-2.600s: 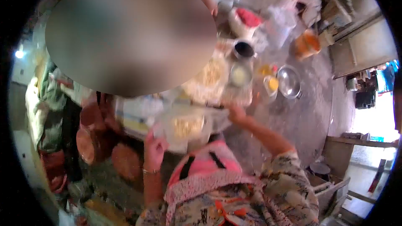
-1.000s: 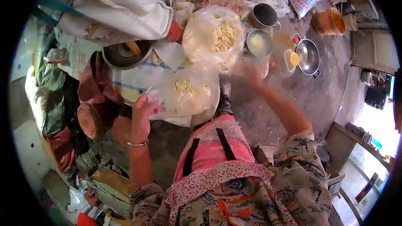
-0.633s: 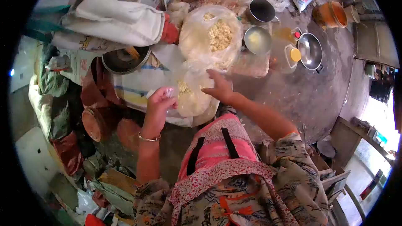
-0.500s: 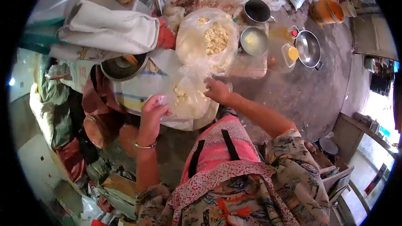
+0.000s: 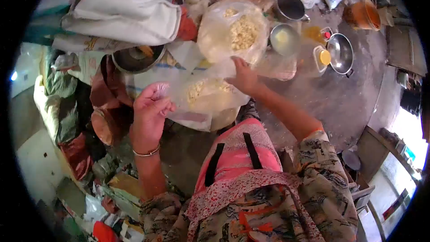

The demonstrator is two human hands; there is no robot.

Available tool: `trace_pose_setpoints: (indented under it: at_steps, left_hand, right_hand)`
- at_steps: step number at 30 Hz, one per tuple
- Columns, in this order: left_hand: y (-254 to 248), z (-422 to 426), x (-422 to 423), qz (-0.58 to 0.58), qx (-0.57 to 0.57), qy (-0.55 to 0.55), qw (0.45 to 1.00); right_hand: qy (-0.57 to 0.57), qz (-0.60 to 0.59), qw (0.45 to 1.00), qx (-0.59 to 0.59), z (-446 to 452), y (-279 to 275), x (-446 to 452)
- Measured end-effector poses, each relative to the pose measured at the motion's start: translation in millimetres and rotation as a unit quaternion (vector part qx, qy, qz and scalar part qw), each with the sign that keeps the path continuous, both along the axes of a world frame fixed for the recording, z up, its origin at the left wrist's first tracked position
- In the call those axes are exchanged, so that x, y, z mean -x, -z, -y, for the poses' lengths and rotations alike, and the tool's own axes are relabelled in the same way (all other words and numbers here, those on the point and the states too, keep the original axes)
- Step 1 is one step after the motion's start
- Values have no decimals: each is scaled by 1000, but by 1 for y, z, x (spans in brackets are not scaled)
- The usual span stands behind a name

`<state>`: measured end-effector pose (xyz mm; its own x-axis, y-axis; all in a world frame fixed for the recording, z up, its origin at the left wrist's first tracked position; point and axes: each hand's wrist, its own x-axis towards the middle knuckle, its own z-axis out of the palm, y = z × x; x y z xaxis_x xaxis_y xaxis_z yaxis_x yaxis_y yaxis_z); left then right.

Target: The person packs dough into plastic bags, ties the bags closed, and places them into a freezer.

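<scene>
A clear plastic bag (image 5: 215, 69) is stretched between my hands, with pale yellowish crumbly pieces (image 5: 197, 90) in or beneath it. My left hand (image 5: 150, 114), a bangle at its wrist, is closed on a scrunched end of the plastic at the left. My right hand (image 5: 244, 78) grips the bag's right side, its fingers pointing away from me. Just beyond, a larger clear bag (image 5: 211, 29) lies spread open, holding a heap of similar pale crumbly pieces (image 5: 244, 33). Blur and plastic partly hide the fingertips.
A dark pot (image 5: 290, 6) and a bowl of pale liquid (image 5: 283, 39) stand at the back right. Beside them are a yellow-capped plastic jug (image 5: 323, 57) and a metal wok (image 5: 340, 54). Left are a dark pan (image 5: 139, 60) and a white sack (image 5: 127, 15).
My left hand has moved left and my right hand slightly up and right, pulling the plastic wider between them. The view has also shifted a little.
</scene>
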<state>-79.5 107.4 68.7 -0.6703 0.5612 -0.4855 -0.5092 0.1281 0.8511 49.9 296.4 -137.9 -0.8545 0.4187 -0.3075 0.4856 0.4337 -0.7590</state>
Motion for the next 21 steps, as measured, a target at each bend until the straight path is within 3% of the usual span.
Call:
trace_pose_setpoints:
  at_steps: [2, 4, 5, 6, 8, 9, 11, 12, 14, 16, 18, 21]
  left_hand:
    - [-12, 0, -1, 12, -19, -15, 1000]
    - [-22, 7, -1, 15, -17, -27, 999]
    - [-25, 10, 0, 16, -20, -35, 999]
    - [-29, 11, 1, 18, -23, -35, 999]
    - [-33, 12, 2, -21, -12, -69, 997]
    - [-30, 10, 3, -18, -18, -68, 997]
    - [-22, 5, 2, -143, 72, -24, 987]
    - [-13, 7, 3, -143, 68, -21, 987]
    - [15, 13, 10, -133, 193, 50, 971]
    - [27, 16, 4, -160, 205, 50, 964]
    - [30, 17, -5, -98, 185, -1, 978]
    - [32, 20, -11, -122, 222, -26, 967]
  right_hand:
    - [31, 6, 999, -38, 5, 17, 3]
    - [60, 64, 990, 108, 5, 21, 0]
    - [58, -7, 996, 66, 14, 35, -4]
    - [58, -6, 996, 62, 17, 26, -8]
    - [3, -98, 982, 163, 22, -13, -17]
    - [1, -73, 976, 207, 25, -30, -21]
    - [0, -55, 946, 318, 26, -36, -30]
    - [2, -56, 947, 315, 22, -33, -34]
    - [24, -90, 974, 207, 9, -25, -37]
    - [35, -128, 970, 202, -13, -14, -40]
    - [34, -170, 979, 111, -39, -14, -33]
    - [92, -184, 971, 123, -75, 45, -16]
